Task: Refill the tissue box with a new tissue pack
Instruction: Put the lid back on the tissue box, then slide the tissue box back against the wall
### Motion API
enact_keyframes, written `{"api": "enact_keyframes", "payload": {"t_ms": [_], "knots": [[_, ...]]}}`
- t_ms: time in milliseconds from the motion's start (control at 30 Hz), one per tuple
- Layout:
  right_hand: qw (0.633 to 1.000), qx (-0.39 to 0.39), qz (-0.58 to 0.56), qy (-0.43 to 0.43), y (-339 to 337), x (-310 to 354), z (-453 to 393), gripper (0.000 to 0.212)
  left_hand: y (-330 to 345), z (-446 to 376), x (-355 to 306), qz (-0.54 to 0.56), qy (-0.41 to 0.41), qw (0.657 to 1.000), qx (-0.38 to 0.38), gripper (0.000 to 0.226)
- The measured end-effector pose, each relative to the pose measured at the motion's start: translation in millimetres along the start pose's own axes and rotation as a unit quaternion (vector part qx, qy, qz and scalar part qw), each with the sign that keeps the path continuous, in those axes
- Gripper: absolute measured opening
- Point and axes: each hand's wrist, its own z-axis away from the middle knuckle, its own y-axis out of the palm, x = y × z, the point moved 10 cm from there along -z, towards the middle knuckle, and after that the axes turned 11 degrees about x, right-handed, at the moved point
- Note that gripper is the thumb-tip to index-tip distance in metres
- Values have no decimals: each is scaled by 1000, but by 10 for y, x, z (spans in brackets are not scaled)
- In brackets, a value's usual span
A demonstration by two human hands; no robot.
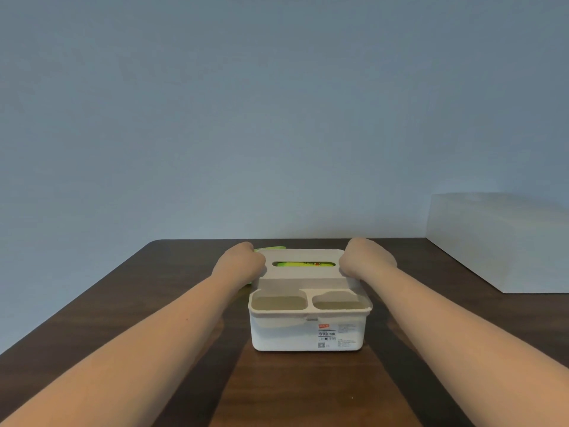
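Observation:
A white plastic tissue box [308, 331] stands in the middle of the dark wooden table [123, 303]. Its front has two open compartments and a label. Its flat lid [303, 272] with an oval slot sits tilted at the back. A green tissue pack [303, 264] shows through the slot, and green also peeks out at the lid's left edge. My left hand [238, 261] grips the lid's left end. My right hand [366, 257] grips its right end. The fingers of both hands are hidden behind the lid.
A white rectangular box [498, 241] stands at the table's far right, against the plain blue-grey wall. The table's far edge runs just behind the tissue box.

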Motion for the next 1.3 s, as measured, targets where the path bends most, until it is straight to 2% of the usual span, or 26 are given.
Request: {"api": "enact_keyframes", "payload": {"t_ms": [67,200,333,733,900,1133,1200,1300], "knots": [[1000,-7,5,2,-3,3,-4,19,0,-5,8,8,-4,1000,2,20],[1000,-17,13,-2,-12,23,-25,21,66,-53,42,19,-2,1000,3,24],[1000,-22,16,-3,-12,38,-62,21,81,-91,52,-8,-7,1000,6,12],[999,-4,34,-13,28,81,-137,21,164,-183,50,-40,-38,997,53,16],[999,7,33,-12,51,83,-168,21,221,-308,59,-87,-47,992,74,18],[999,24,13,-27,111,86,-273,19,223,-300,-111,-223,-24,972,73,22],[999,28,3,-31,124,82,-311,18,236,-326,-100,-242,-24,967,79,34],[999,21,-8,-30,118,79,-318,18,208,-274,-105,-225,-13,972,65,31]]}}
